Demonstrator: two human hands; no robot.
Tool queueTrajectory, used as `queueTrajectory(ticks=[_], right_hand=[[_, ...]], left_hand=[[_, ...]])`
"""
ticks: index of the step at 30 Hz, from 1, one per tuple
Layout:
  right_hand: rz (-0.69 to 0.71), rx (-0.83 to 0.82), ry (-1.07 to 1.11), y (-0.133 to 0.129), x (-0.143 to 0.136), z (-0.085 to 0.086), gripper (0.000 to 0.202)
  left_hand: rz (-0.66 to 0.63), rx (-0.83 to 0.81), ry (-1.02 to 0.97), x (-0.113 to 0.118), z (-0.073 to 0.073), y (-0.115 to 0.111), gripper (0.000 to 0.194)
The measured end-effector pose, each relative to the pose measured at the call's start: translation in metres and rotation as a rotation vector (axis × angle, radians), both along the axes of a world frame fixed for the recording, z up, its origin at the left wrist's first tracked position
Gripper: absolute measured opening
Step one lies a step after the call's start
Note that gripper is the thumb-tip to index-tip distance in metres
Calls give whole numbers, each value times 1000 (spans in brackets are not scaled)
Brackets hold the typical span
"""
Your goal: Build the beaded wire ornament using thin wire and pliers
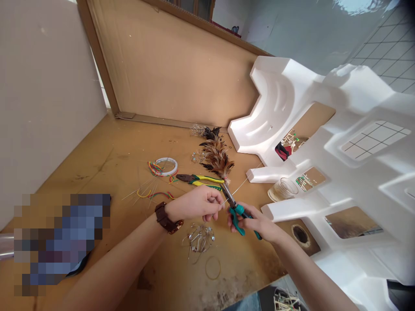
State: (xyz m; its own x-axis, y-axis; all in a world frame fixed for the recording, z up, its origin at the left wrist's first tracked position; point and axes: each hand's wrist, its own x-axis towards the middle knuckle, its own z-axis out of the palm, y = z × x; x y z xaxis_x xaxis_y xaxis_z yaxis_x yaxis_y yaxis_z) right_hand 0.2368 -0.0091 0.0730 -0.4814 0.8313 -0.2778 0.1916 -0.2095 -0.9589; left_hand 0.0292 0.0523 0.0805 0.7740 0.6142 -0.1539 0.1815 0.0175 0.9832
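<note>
In my right hand (256, 222) are long-nose pliers (237, 209) with teal handles, their jaws pointing up and to the left. A thin pale wire (241, 184) runs past the jaws toward the upper right. My left hand (210, 204), with a dark watch (167, 217) on the wrist, pinches the near end of that wire close to the jaws. Just beyond the hands lie yellow-and-green pliers (204, 178) and a bundle of brown feathers (218, 157). Below my left hand sits a tangle of silvery wire pieces (201, 238).
A white ring (169, 166) with coloured cords lies left of the yellow pliers. A glass jar (282, 190) stands by a large white moulded foam piece (275, 125) on the right. A cardboard panel (181, 73) closes the back. A loose thin ring (212, 268) lies near the front edge.
</note>
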Motion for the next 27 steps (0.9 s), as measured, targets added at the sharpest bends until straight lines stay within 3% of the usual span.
queueTrajectory(ticks=[10, 19, 27], right_hand=[[3, 14, -2, -1, 0, -1, 18], [-20, -5, -6, 0, -1, -4, 18], [-27, 13, -35, 1, -1, -5, 16]], left_hand=[[-11, -1, 31, 0, 5, 0, 11], [-30, 19, -3, 0, -5, 2, 11], [-29, 1, 7, 1, -4, 3, 10]])
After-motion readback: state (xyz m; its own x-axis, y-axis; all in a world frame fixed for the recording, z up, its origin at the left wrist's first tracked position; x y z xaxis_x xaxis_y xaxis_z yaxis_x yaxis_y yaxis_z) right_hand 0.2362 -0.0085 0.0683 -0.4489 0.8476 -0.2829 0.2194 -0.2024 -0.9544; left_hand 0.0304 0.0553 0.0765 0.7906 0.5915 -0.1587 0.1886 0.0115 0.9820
